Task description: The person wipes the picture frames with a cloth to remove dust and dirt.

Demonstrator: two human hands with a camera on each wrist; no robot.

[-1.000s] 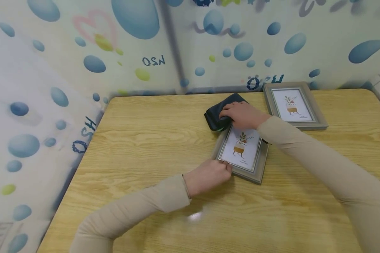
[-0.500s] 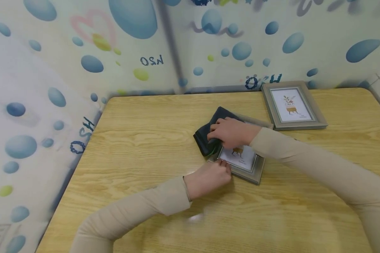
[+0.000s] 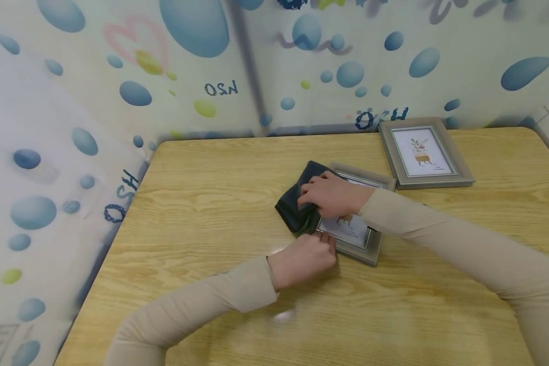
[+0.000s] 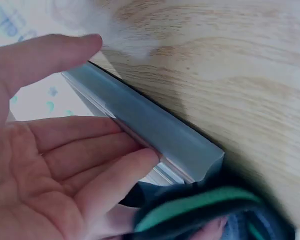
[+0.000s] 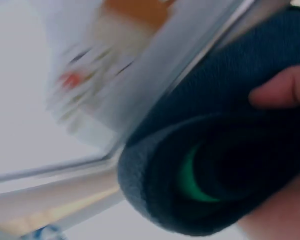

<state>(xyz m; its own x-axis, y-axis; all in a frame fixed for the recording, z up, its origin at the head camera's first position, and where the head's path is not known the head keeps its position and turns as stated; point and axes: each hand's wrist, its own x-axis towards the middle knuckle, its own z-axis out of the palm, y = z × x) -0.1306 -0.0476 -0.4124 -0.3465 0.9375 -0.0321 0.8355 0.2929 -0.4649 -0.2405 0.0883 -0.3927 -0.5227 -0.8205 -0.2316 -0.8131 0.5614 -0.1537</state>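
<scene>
A grey picture frame (image 3: 370, 249) with a potted-plant print lies askew on the table. My left hand (image 3: 305, 260) rests its fingertips on the frame's near edge. In the left wrist view its fingers press along the inner lip of the moulding (image 4: 150, 120), with the thumb held apart. My right hand (image 3: 336, 195) grips a folded dark navy cloth (image 3: 297, 206) against the frame's left side, covering part of the print. Green shows inside the cloth's folds in the right wrist view (image 5: 205, 185), and the thumb lies on top of it.
A second matching picture frame (image 3: 459, 175) lies at the back right, close to the first one's corner. The light wooden table (image 3: 201, 203) meets a wall (image 3: 274, 66) printed with blue bubbles at the back and left.
My right hand has moved the cloth from the frame's far left corner toward me and slightly left, down along its left side. My left hand stays at the near edge.
</scene>
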